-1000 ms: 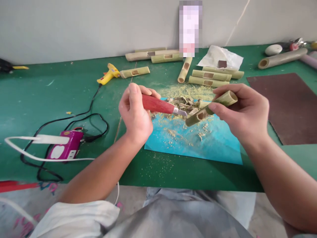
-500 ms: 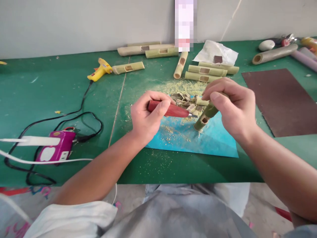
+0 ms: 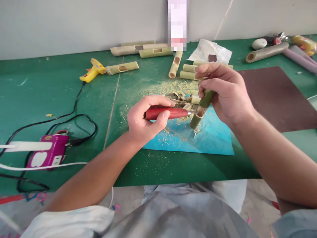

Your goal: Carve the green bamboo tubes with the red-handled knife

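My left hand is closed round the red handle of a carving knife, which points right. Its short blade meets a cut-out hole in a green bamboo piece. My right hand grips the upper part of that bamboo piece and holds it steeply tilted, its lower end resting on a blue sheet. Behind the blade lies a heap of bamboo chips and shavings on the sheet and the green table.
Several cut bamboo pieces lie at the back, with a yellow glue gun and its black cord on the left. A purple power strip sits near the front left. A brown sheet and longer tubes lie to the right.
My right hand turned the bamboo piece from nearly level to steeply tilted with its end down on the blue sheet. The left hand brought the knife tip to the hole.
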`<state>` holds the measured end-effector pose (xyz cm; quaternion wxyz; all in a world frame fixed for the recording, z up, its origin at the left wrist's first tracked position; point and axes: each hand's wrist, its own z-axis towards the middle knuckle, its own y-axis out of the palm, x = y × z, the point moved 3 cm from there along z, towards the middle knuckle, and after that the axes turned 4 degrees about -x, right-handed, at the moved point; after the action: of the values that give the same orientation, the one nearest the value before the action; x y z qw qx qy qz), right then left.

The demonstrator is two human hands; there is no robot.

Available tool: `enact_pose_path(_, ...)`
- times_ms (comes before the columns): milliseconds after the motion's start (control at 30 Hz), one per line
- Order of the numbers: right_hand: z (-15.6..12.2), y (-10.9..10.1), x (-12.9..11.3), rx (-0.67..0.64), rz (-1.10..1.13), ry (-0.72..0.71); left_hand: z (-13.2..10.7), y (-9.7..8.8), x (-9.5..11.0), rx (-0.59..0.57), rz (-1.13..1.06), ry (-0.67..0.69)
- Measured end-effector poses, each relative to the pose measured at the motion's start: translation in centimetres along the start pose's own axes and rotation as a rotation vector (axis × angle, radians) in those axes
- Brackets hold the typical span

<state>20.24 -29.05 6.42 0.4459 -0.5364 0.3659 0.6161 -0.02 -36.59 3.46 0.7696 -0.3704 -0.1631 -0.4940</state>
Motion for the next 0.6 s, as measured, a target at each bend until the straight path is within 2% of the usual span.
enact_pose_path(133, 0.04, -0.08, 0.12, 0.009, -0.093, 0.044, 0.26, -0.04, -0.13, -0.040, 0.031, 0.027)
enact_pose_path(433, 0.32, 0.29, 0.05, 0.016, -0.099, 0.013, 0.97, -0.57, 0.02, -0.082, 0.035, 0.148)
enact_pose_path(600, 0.76, 0.39, -0.26, -0.025, 0.059, -0.051, 1.02, -0.59, 0.70, -0.141, 0.116, 0.246)
